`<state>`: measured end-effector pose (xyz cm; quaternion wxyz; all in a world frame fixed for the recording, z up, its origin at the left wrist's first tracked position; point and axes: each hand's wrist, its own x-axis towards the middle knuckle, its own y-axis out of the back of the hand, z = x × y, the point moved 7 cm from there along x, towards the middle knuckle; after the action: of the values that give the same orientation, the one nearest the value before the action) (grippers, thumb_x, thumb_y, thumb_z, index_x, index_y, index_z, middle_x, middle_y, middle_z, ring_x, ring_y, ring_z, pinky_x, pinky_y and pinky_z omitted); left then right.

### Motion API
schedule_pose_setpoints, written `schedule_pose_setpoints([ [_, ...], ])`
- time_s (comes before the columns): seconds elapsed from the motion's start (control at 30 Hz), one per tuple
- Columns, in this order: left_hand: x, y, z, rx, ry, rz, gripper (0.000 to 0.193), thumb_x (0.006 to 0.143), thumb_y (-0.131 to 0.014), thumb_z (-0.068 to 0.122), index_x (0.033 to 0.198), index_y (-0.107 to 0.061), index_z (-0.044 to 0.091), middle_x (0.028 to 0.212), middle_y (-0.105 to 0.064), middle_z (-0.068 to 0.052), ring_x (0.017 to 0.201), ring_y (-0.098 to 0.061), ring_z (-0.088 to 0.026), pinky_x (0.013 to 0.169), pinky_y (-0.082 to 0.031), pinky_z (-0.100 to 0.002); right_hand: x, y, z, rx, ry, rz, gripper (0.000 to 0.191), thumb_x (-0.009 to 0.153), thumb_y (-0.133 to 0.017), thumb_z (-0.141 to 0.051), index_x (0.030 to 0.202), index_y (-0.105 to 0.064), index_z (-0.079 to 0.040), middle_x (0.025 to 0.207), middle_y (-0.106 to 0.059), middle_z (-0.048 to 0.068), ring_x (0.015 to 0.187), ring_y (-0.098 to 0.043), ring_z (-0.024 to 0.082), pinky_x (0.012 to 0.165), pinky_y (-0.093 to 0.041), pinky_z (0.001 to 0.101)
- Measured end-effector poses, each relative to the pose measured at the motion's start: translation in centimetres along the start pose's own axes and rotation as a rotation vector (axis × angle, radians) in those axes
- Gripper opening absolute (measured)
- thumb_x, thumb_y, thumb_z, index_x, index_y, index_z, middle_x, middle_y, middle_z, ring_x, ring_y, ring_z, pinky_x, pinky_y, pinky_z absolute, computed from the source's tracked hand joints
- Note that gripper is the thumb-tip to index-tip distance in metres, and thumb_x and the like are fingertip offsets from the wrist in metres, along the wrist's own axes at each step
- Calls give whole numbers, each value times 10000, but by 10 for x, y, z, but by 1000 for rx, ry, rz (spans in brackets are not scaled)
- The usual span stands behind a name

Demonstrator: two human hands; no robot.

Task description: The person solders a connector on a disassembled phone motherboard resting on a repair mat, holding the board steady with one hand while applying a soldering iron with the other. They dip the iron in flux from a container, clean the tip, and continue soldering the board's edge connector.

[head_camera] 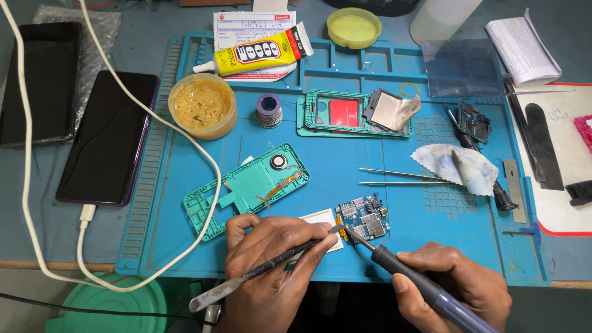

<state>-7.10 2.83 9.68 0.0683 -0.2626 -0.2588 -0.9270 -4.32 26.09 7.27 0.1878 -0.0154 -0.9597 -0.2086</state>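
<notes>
The left hand (271, 262) was closed around a slim metal tool (265, 269), its tip resting at the left edge of the small circuit board (364, 223). The right hand (456, 283) gripped a soldering iron (419, 280), whose tip met the same edge of the board. The board lay on the blue work mat (382, 259), near its front edge, just beside a white card (320, 219). A teal phone frame (246, 191) lay just behind the left hand. Tweezers (394, 177) rested behind the board.

Yellow glue tube (259, 54) top centre; 2 dark phone screens (108, 137) left.
</notes>
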Motion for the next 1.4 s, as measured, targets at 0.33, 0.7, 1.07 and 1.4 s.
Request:
schedule_pose_setpoints([
  [0.33, -2, 0, -3, -27, 24, -25, 216, 803, -872, 188, 945, -712, 160, 837, -761, 74, 824, -724, -73, 809, -373, -347, -1, 1, 0, -4, -15, 24, 171, 794, -776, -13, 927, -683, 41, 745, -722, 103, 631, -672, 103, 579, -514, 234],
  [0.7, -1, 0, -1, -27, -18, -63, 187, 815, -860, 167, 937, -720, 155, 885, -772, 89, 859, -729, -73, 827, -370, -347, 0, 1, -2, 16, -4, 28, 189, 784, -771, -8, 942, -693, 59, 734, -723, 106, 638, -691, 114, 583, -518, 234],
  [1.07, -2, 0, -1, -20, -32, -72, 182, 815, -857, 161, 932, -717, 164, 883, -763, 99, 863, -727, -66, 846, -360, -349, -1, 1, -4, 9, 22, 42, 194, 783, -771, -12, 943, -685, 57, 757, -719, 113, 661, -689, 123, 616, -526, 241],
  [1.4, -2, 0, -1, -25, 3, -73, 172, 806, -858, 170, 927, -736, 162, 880, -767, 95, 857, -727, -68, 844, -364, -349, 1, 1, -6, 17, 19, 53, 191, 781, -774, -28, 929, -688, 56, 738, -718, 109, 634, -682, 121, 594, -515, 234],
])
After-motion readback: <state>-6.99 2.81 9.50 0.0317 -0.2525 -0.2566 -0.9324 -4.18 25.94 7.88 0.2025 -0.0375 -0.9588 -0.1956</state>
